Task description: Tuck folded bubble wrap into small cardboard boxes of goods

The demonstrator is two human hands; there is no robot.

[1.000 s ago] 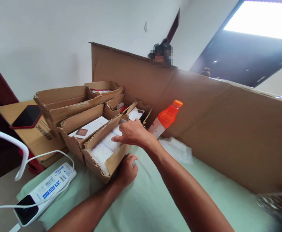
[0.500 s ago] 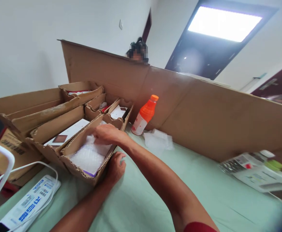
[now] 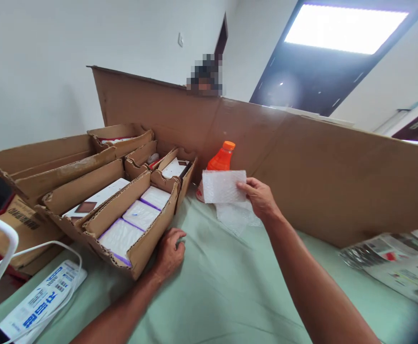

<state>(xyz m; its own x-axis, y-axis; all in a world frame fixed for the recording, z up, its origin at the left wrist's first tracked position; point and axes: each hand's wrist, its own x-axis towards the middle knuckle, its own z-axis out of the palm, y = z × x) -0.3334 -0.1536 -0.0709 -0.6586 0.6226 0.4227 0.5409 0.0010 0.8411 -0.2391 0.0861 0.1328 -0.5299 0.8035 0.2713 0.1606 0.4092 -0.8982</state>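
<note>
My right hand (image 3: 261,197) pinches a sheet of bubble wrap (image 3: 223,186) and holds it up in front of the orange bottle (image 3: 220,160). More bubble wrap (image 3: 235,216) lies on the green cloth under it. My left hand (image 3: 169,252) rests curled on the cloth beside the near cardboard tray (image 3: 147,239); a small thing shows between its fingers, but I cannot make it out. That tray holds three white wrapped packets (image 3: 140,215) in a row.
Other cardboard trays (image 3: 69,162) with flat boxes stand to the left. A tall cardboard wall (image 3: 302,162) runs behind, with a person's head above it. A white power strip (image 3: 37,301) and cable lie at bottom left. Printed packets (image 3: 391,258) lie at the right.
My right hand lifted a bubble wrap sheet out of the near tray and carried it right, uncovering the white packets. The left hand stayed put. The view shifted slightly.
</note>
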